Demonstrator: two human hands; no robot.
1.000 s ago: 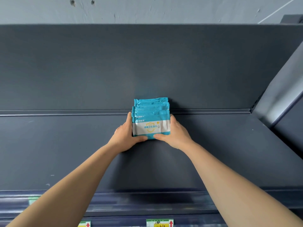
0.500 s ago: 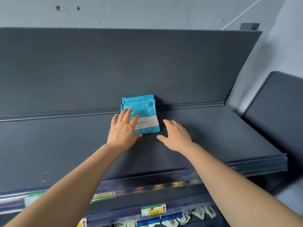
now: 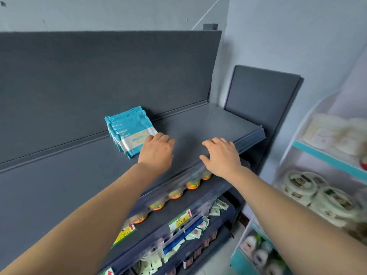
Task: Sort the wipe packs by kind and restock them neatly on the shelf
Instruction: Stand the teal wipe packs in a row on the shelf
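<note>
Two bare arms reach up from the bottom toward the top shelf [image 3: 198, 126].

Below the top shelf, closest to the person, are lower shelves. They have yellow and green price tags [image 3: 179, 219] on the front. Small pale packets [image 3: 216, 207] lie in a heap there. Just under the front edge of the top shelf is a row of jars with orange rims [image 3: 175, 193]. They look blurry.

The right hand [image 3: 221, 155] is over the front edge of the top shelf, toward its right end. Its fingers are spread a little and softly bent. It holds nothing.

The left hand [image 3: 156, 150] is over the middle of the top shelf. Its fingers are bent down loosely and are not wrapped around anything. The fingertips are at the lower right edge of the front wipe pack. I cannot tell if they press on it.

The blue and white wipe packs [image 3: 129, 130] stand in one row on the top shelf, one behind the other. The last one is up against the dark back panel [image 3: 99, 76].

To the right of the top shelf is a white rack [image 3: 325, 157] with round tubs [image 3: 299, 183] on it.

Behind the top shelf is a pale wall [image 3: 278, 26].
</note>
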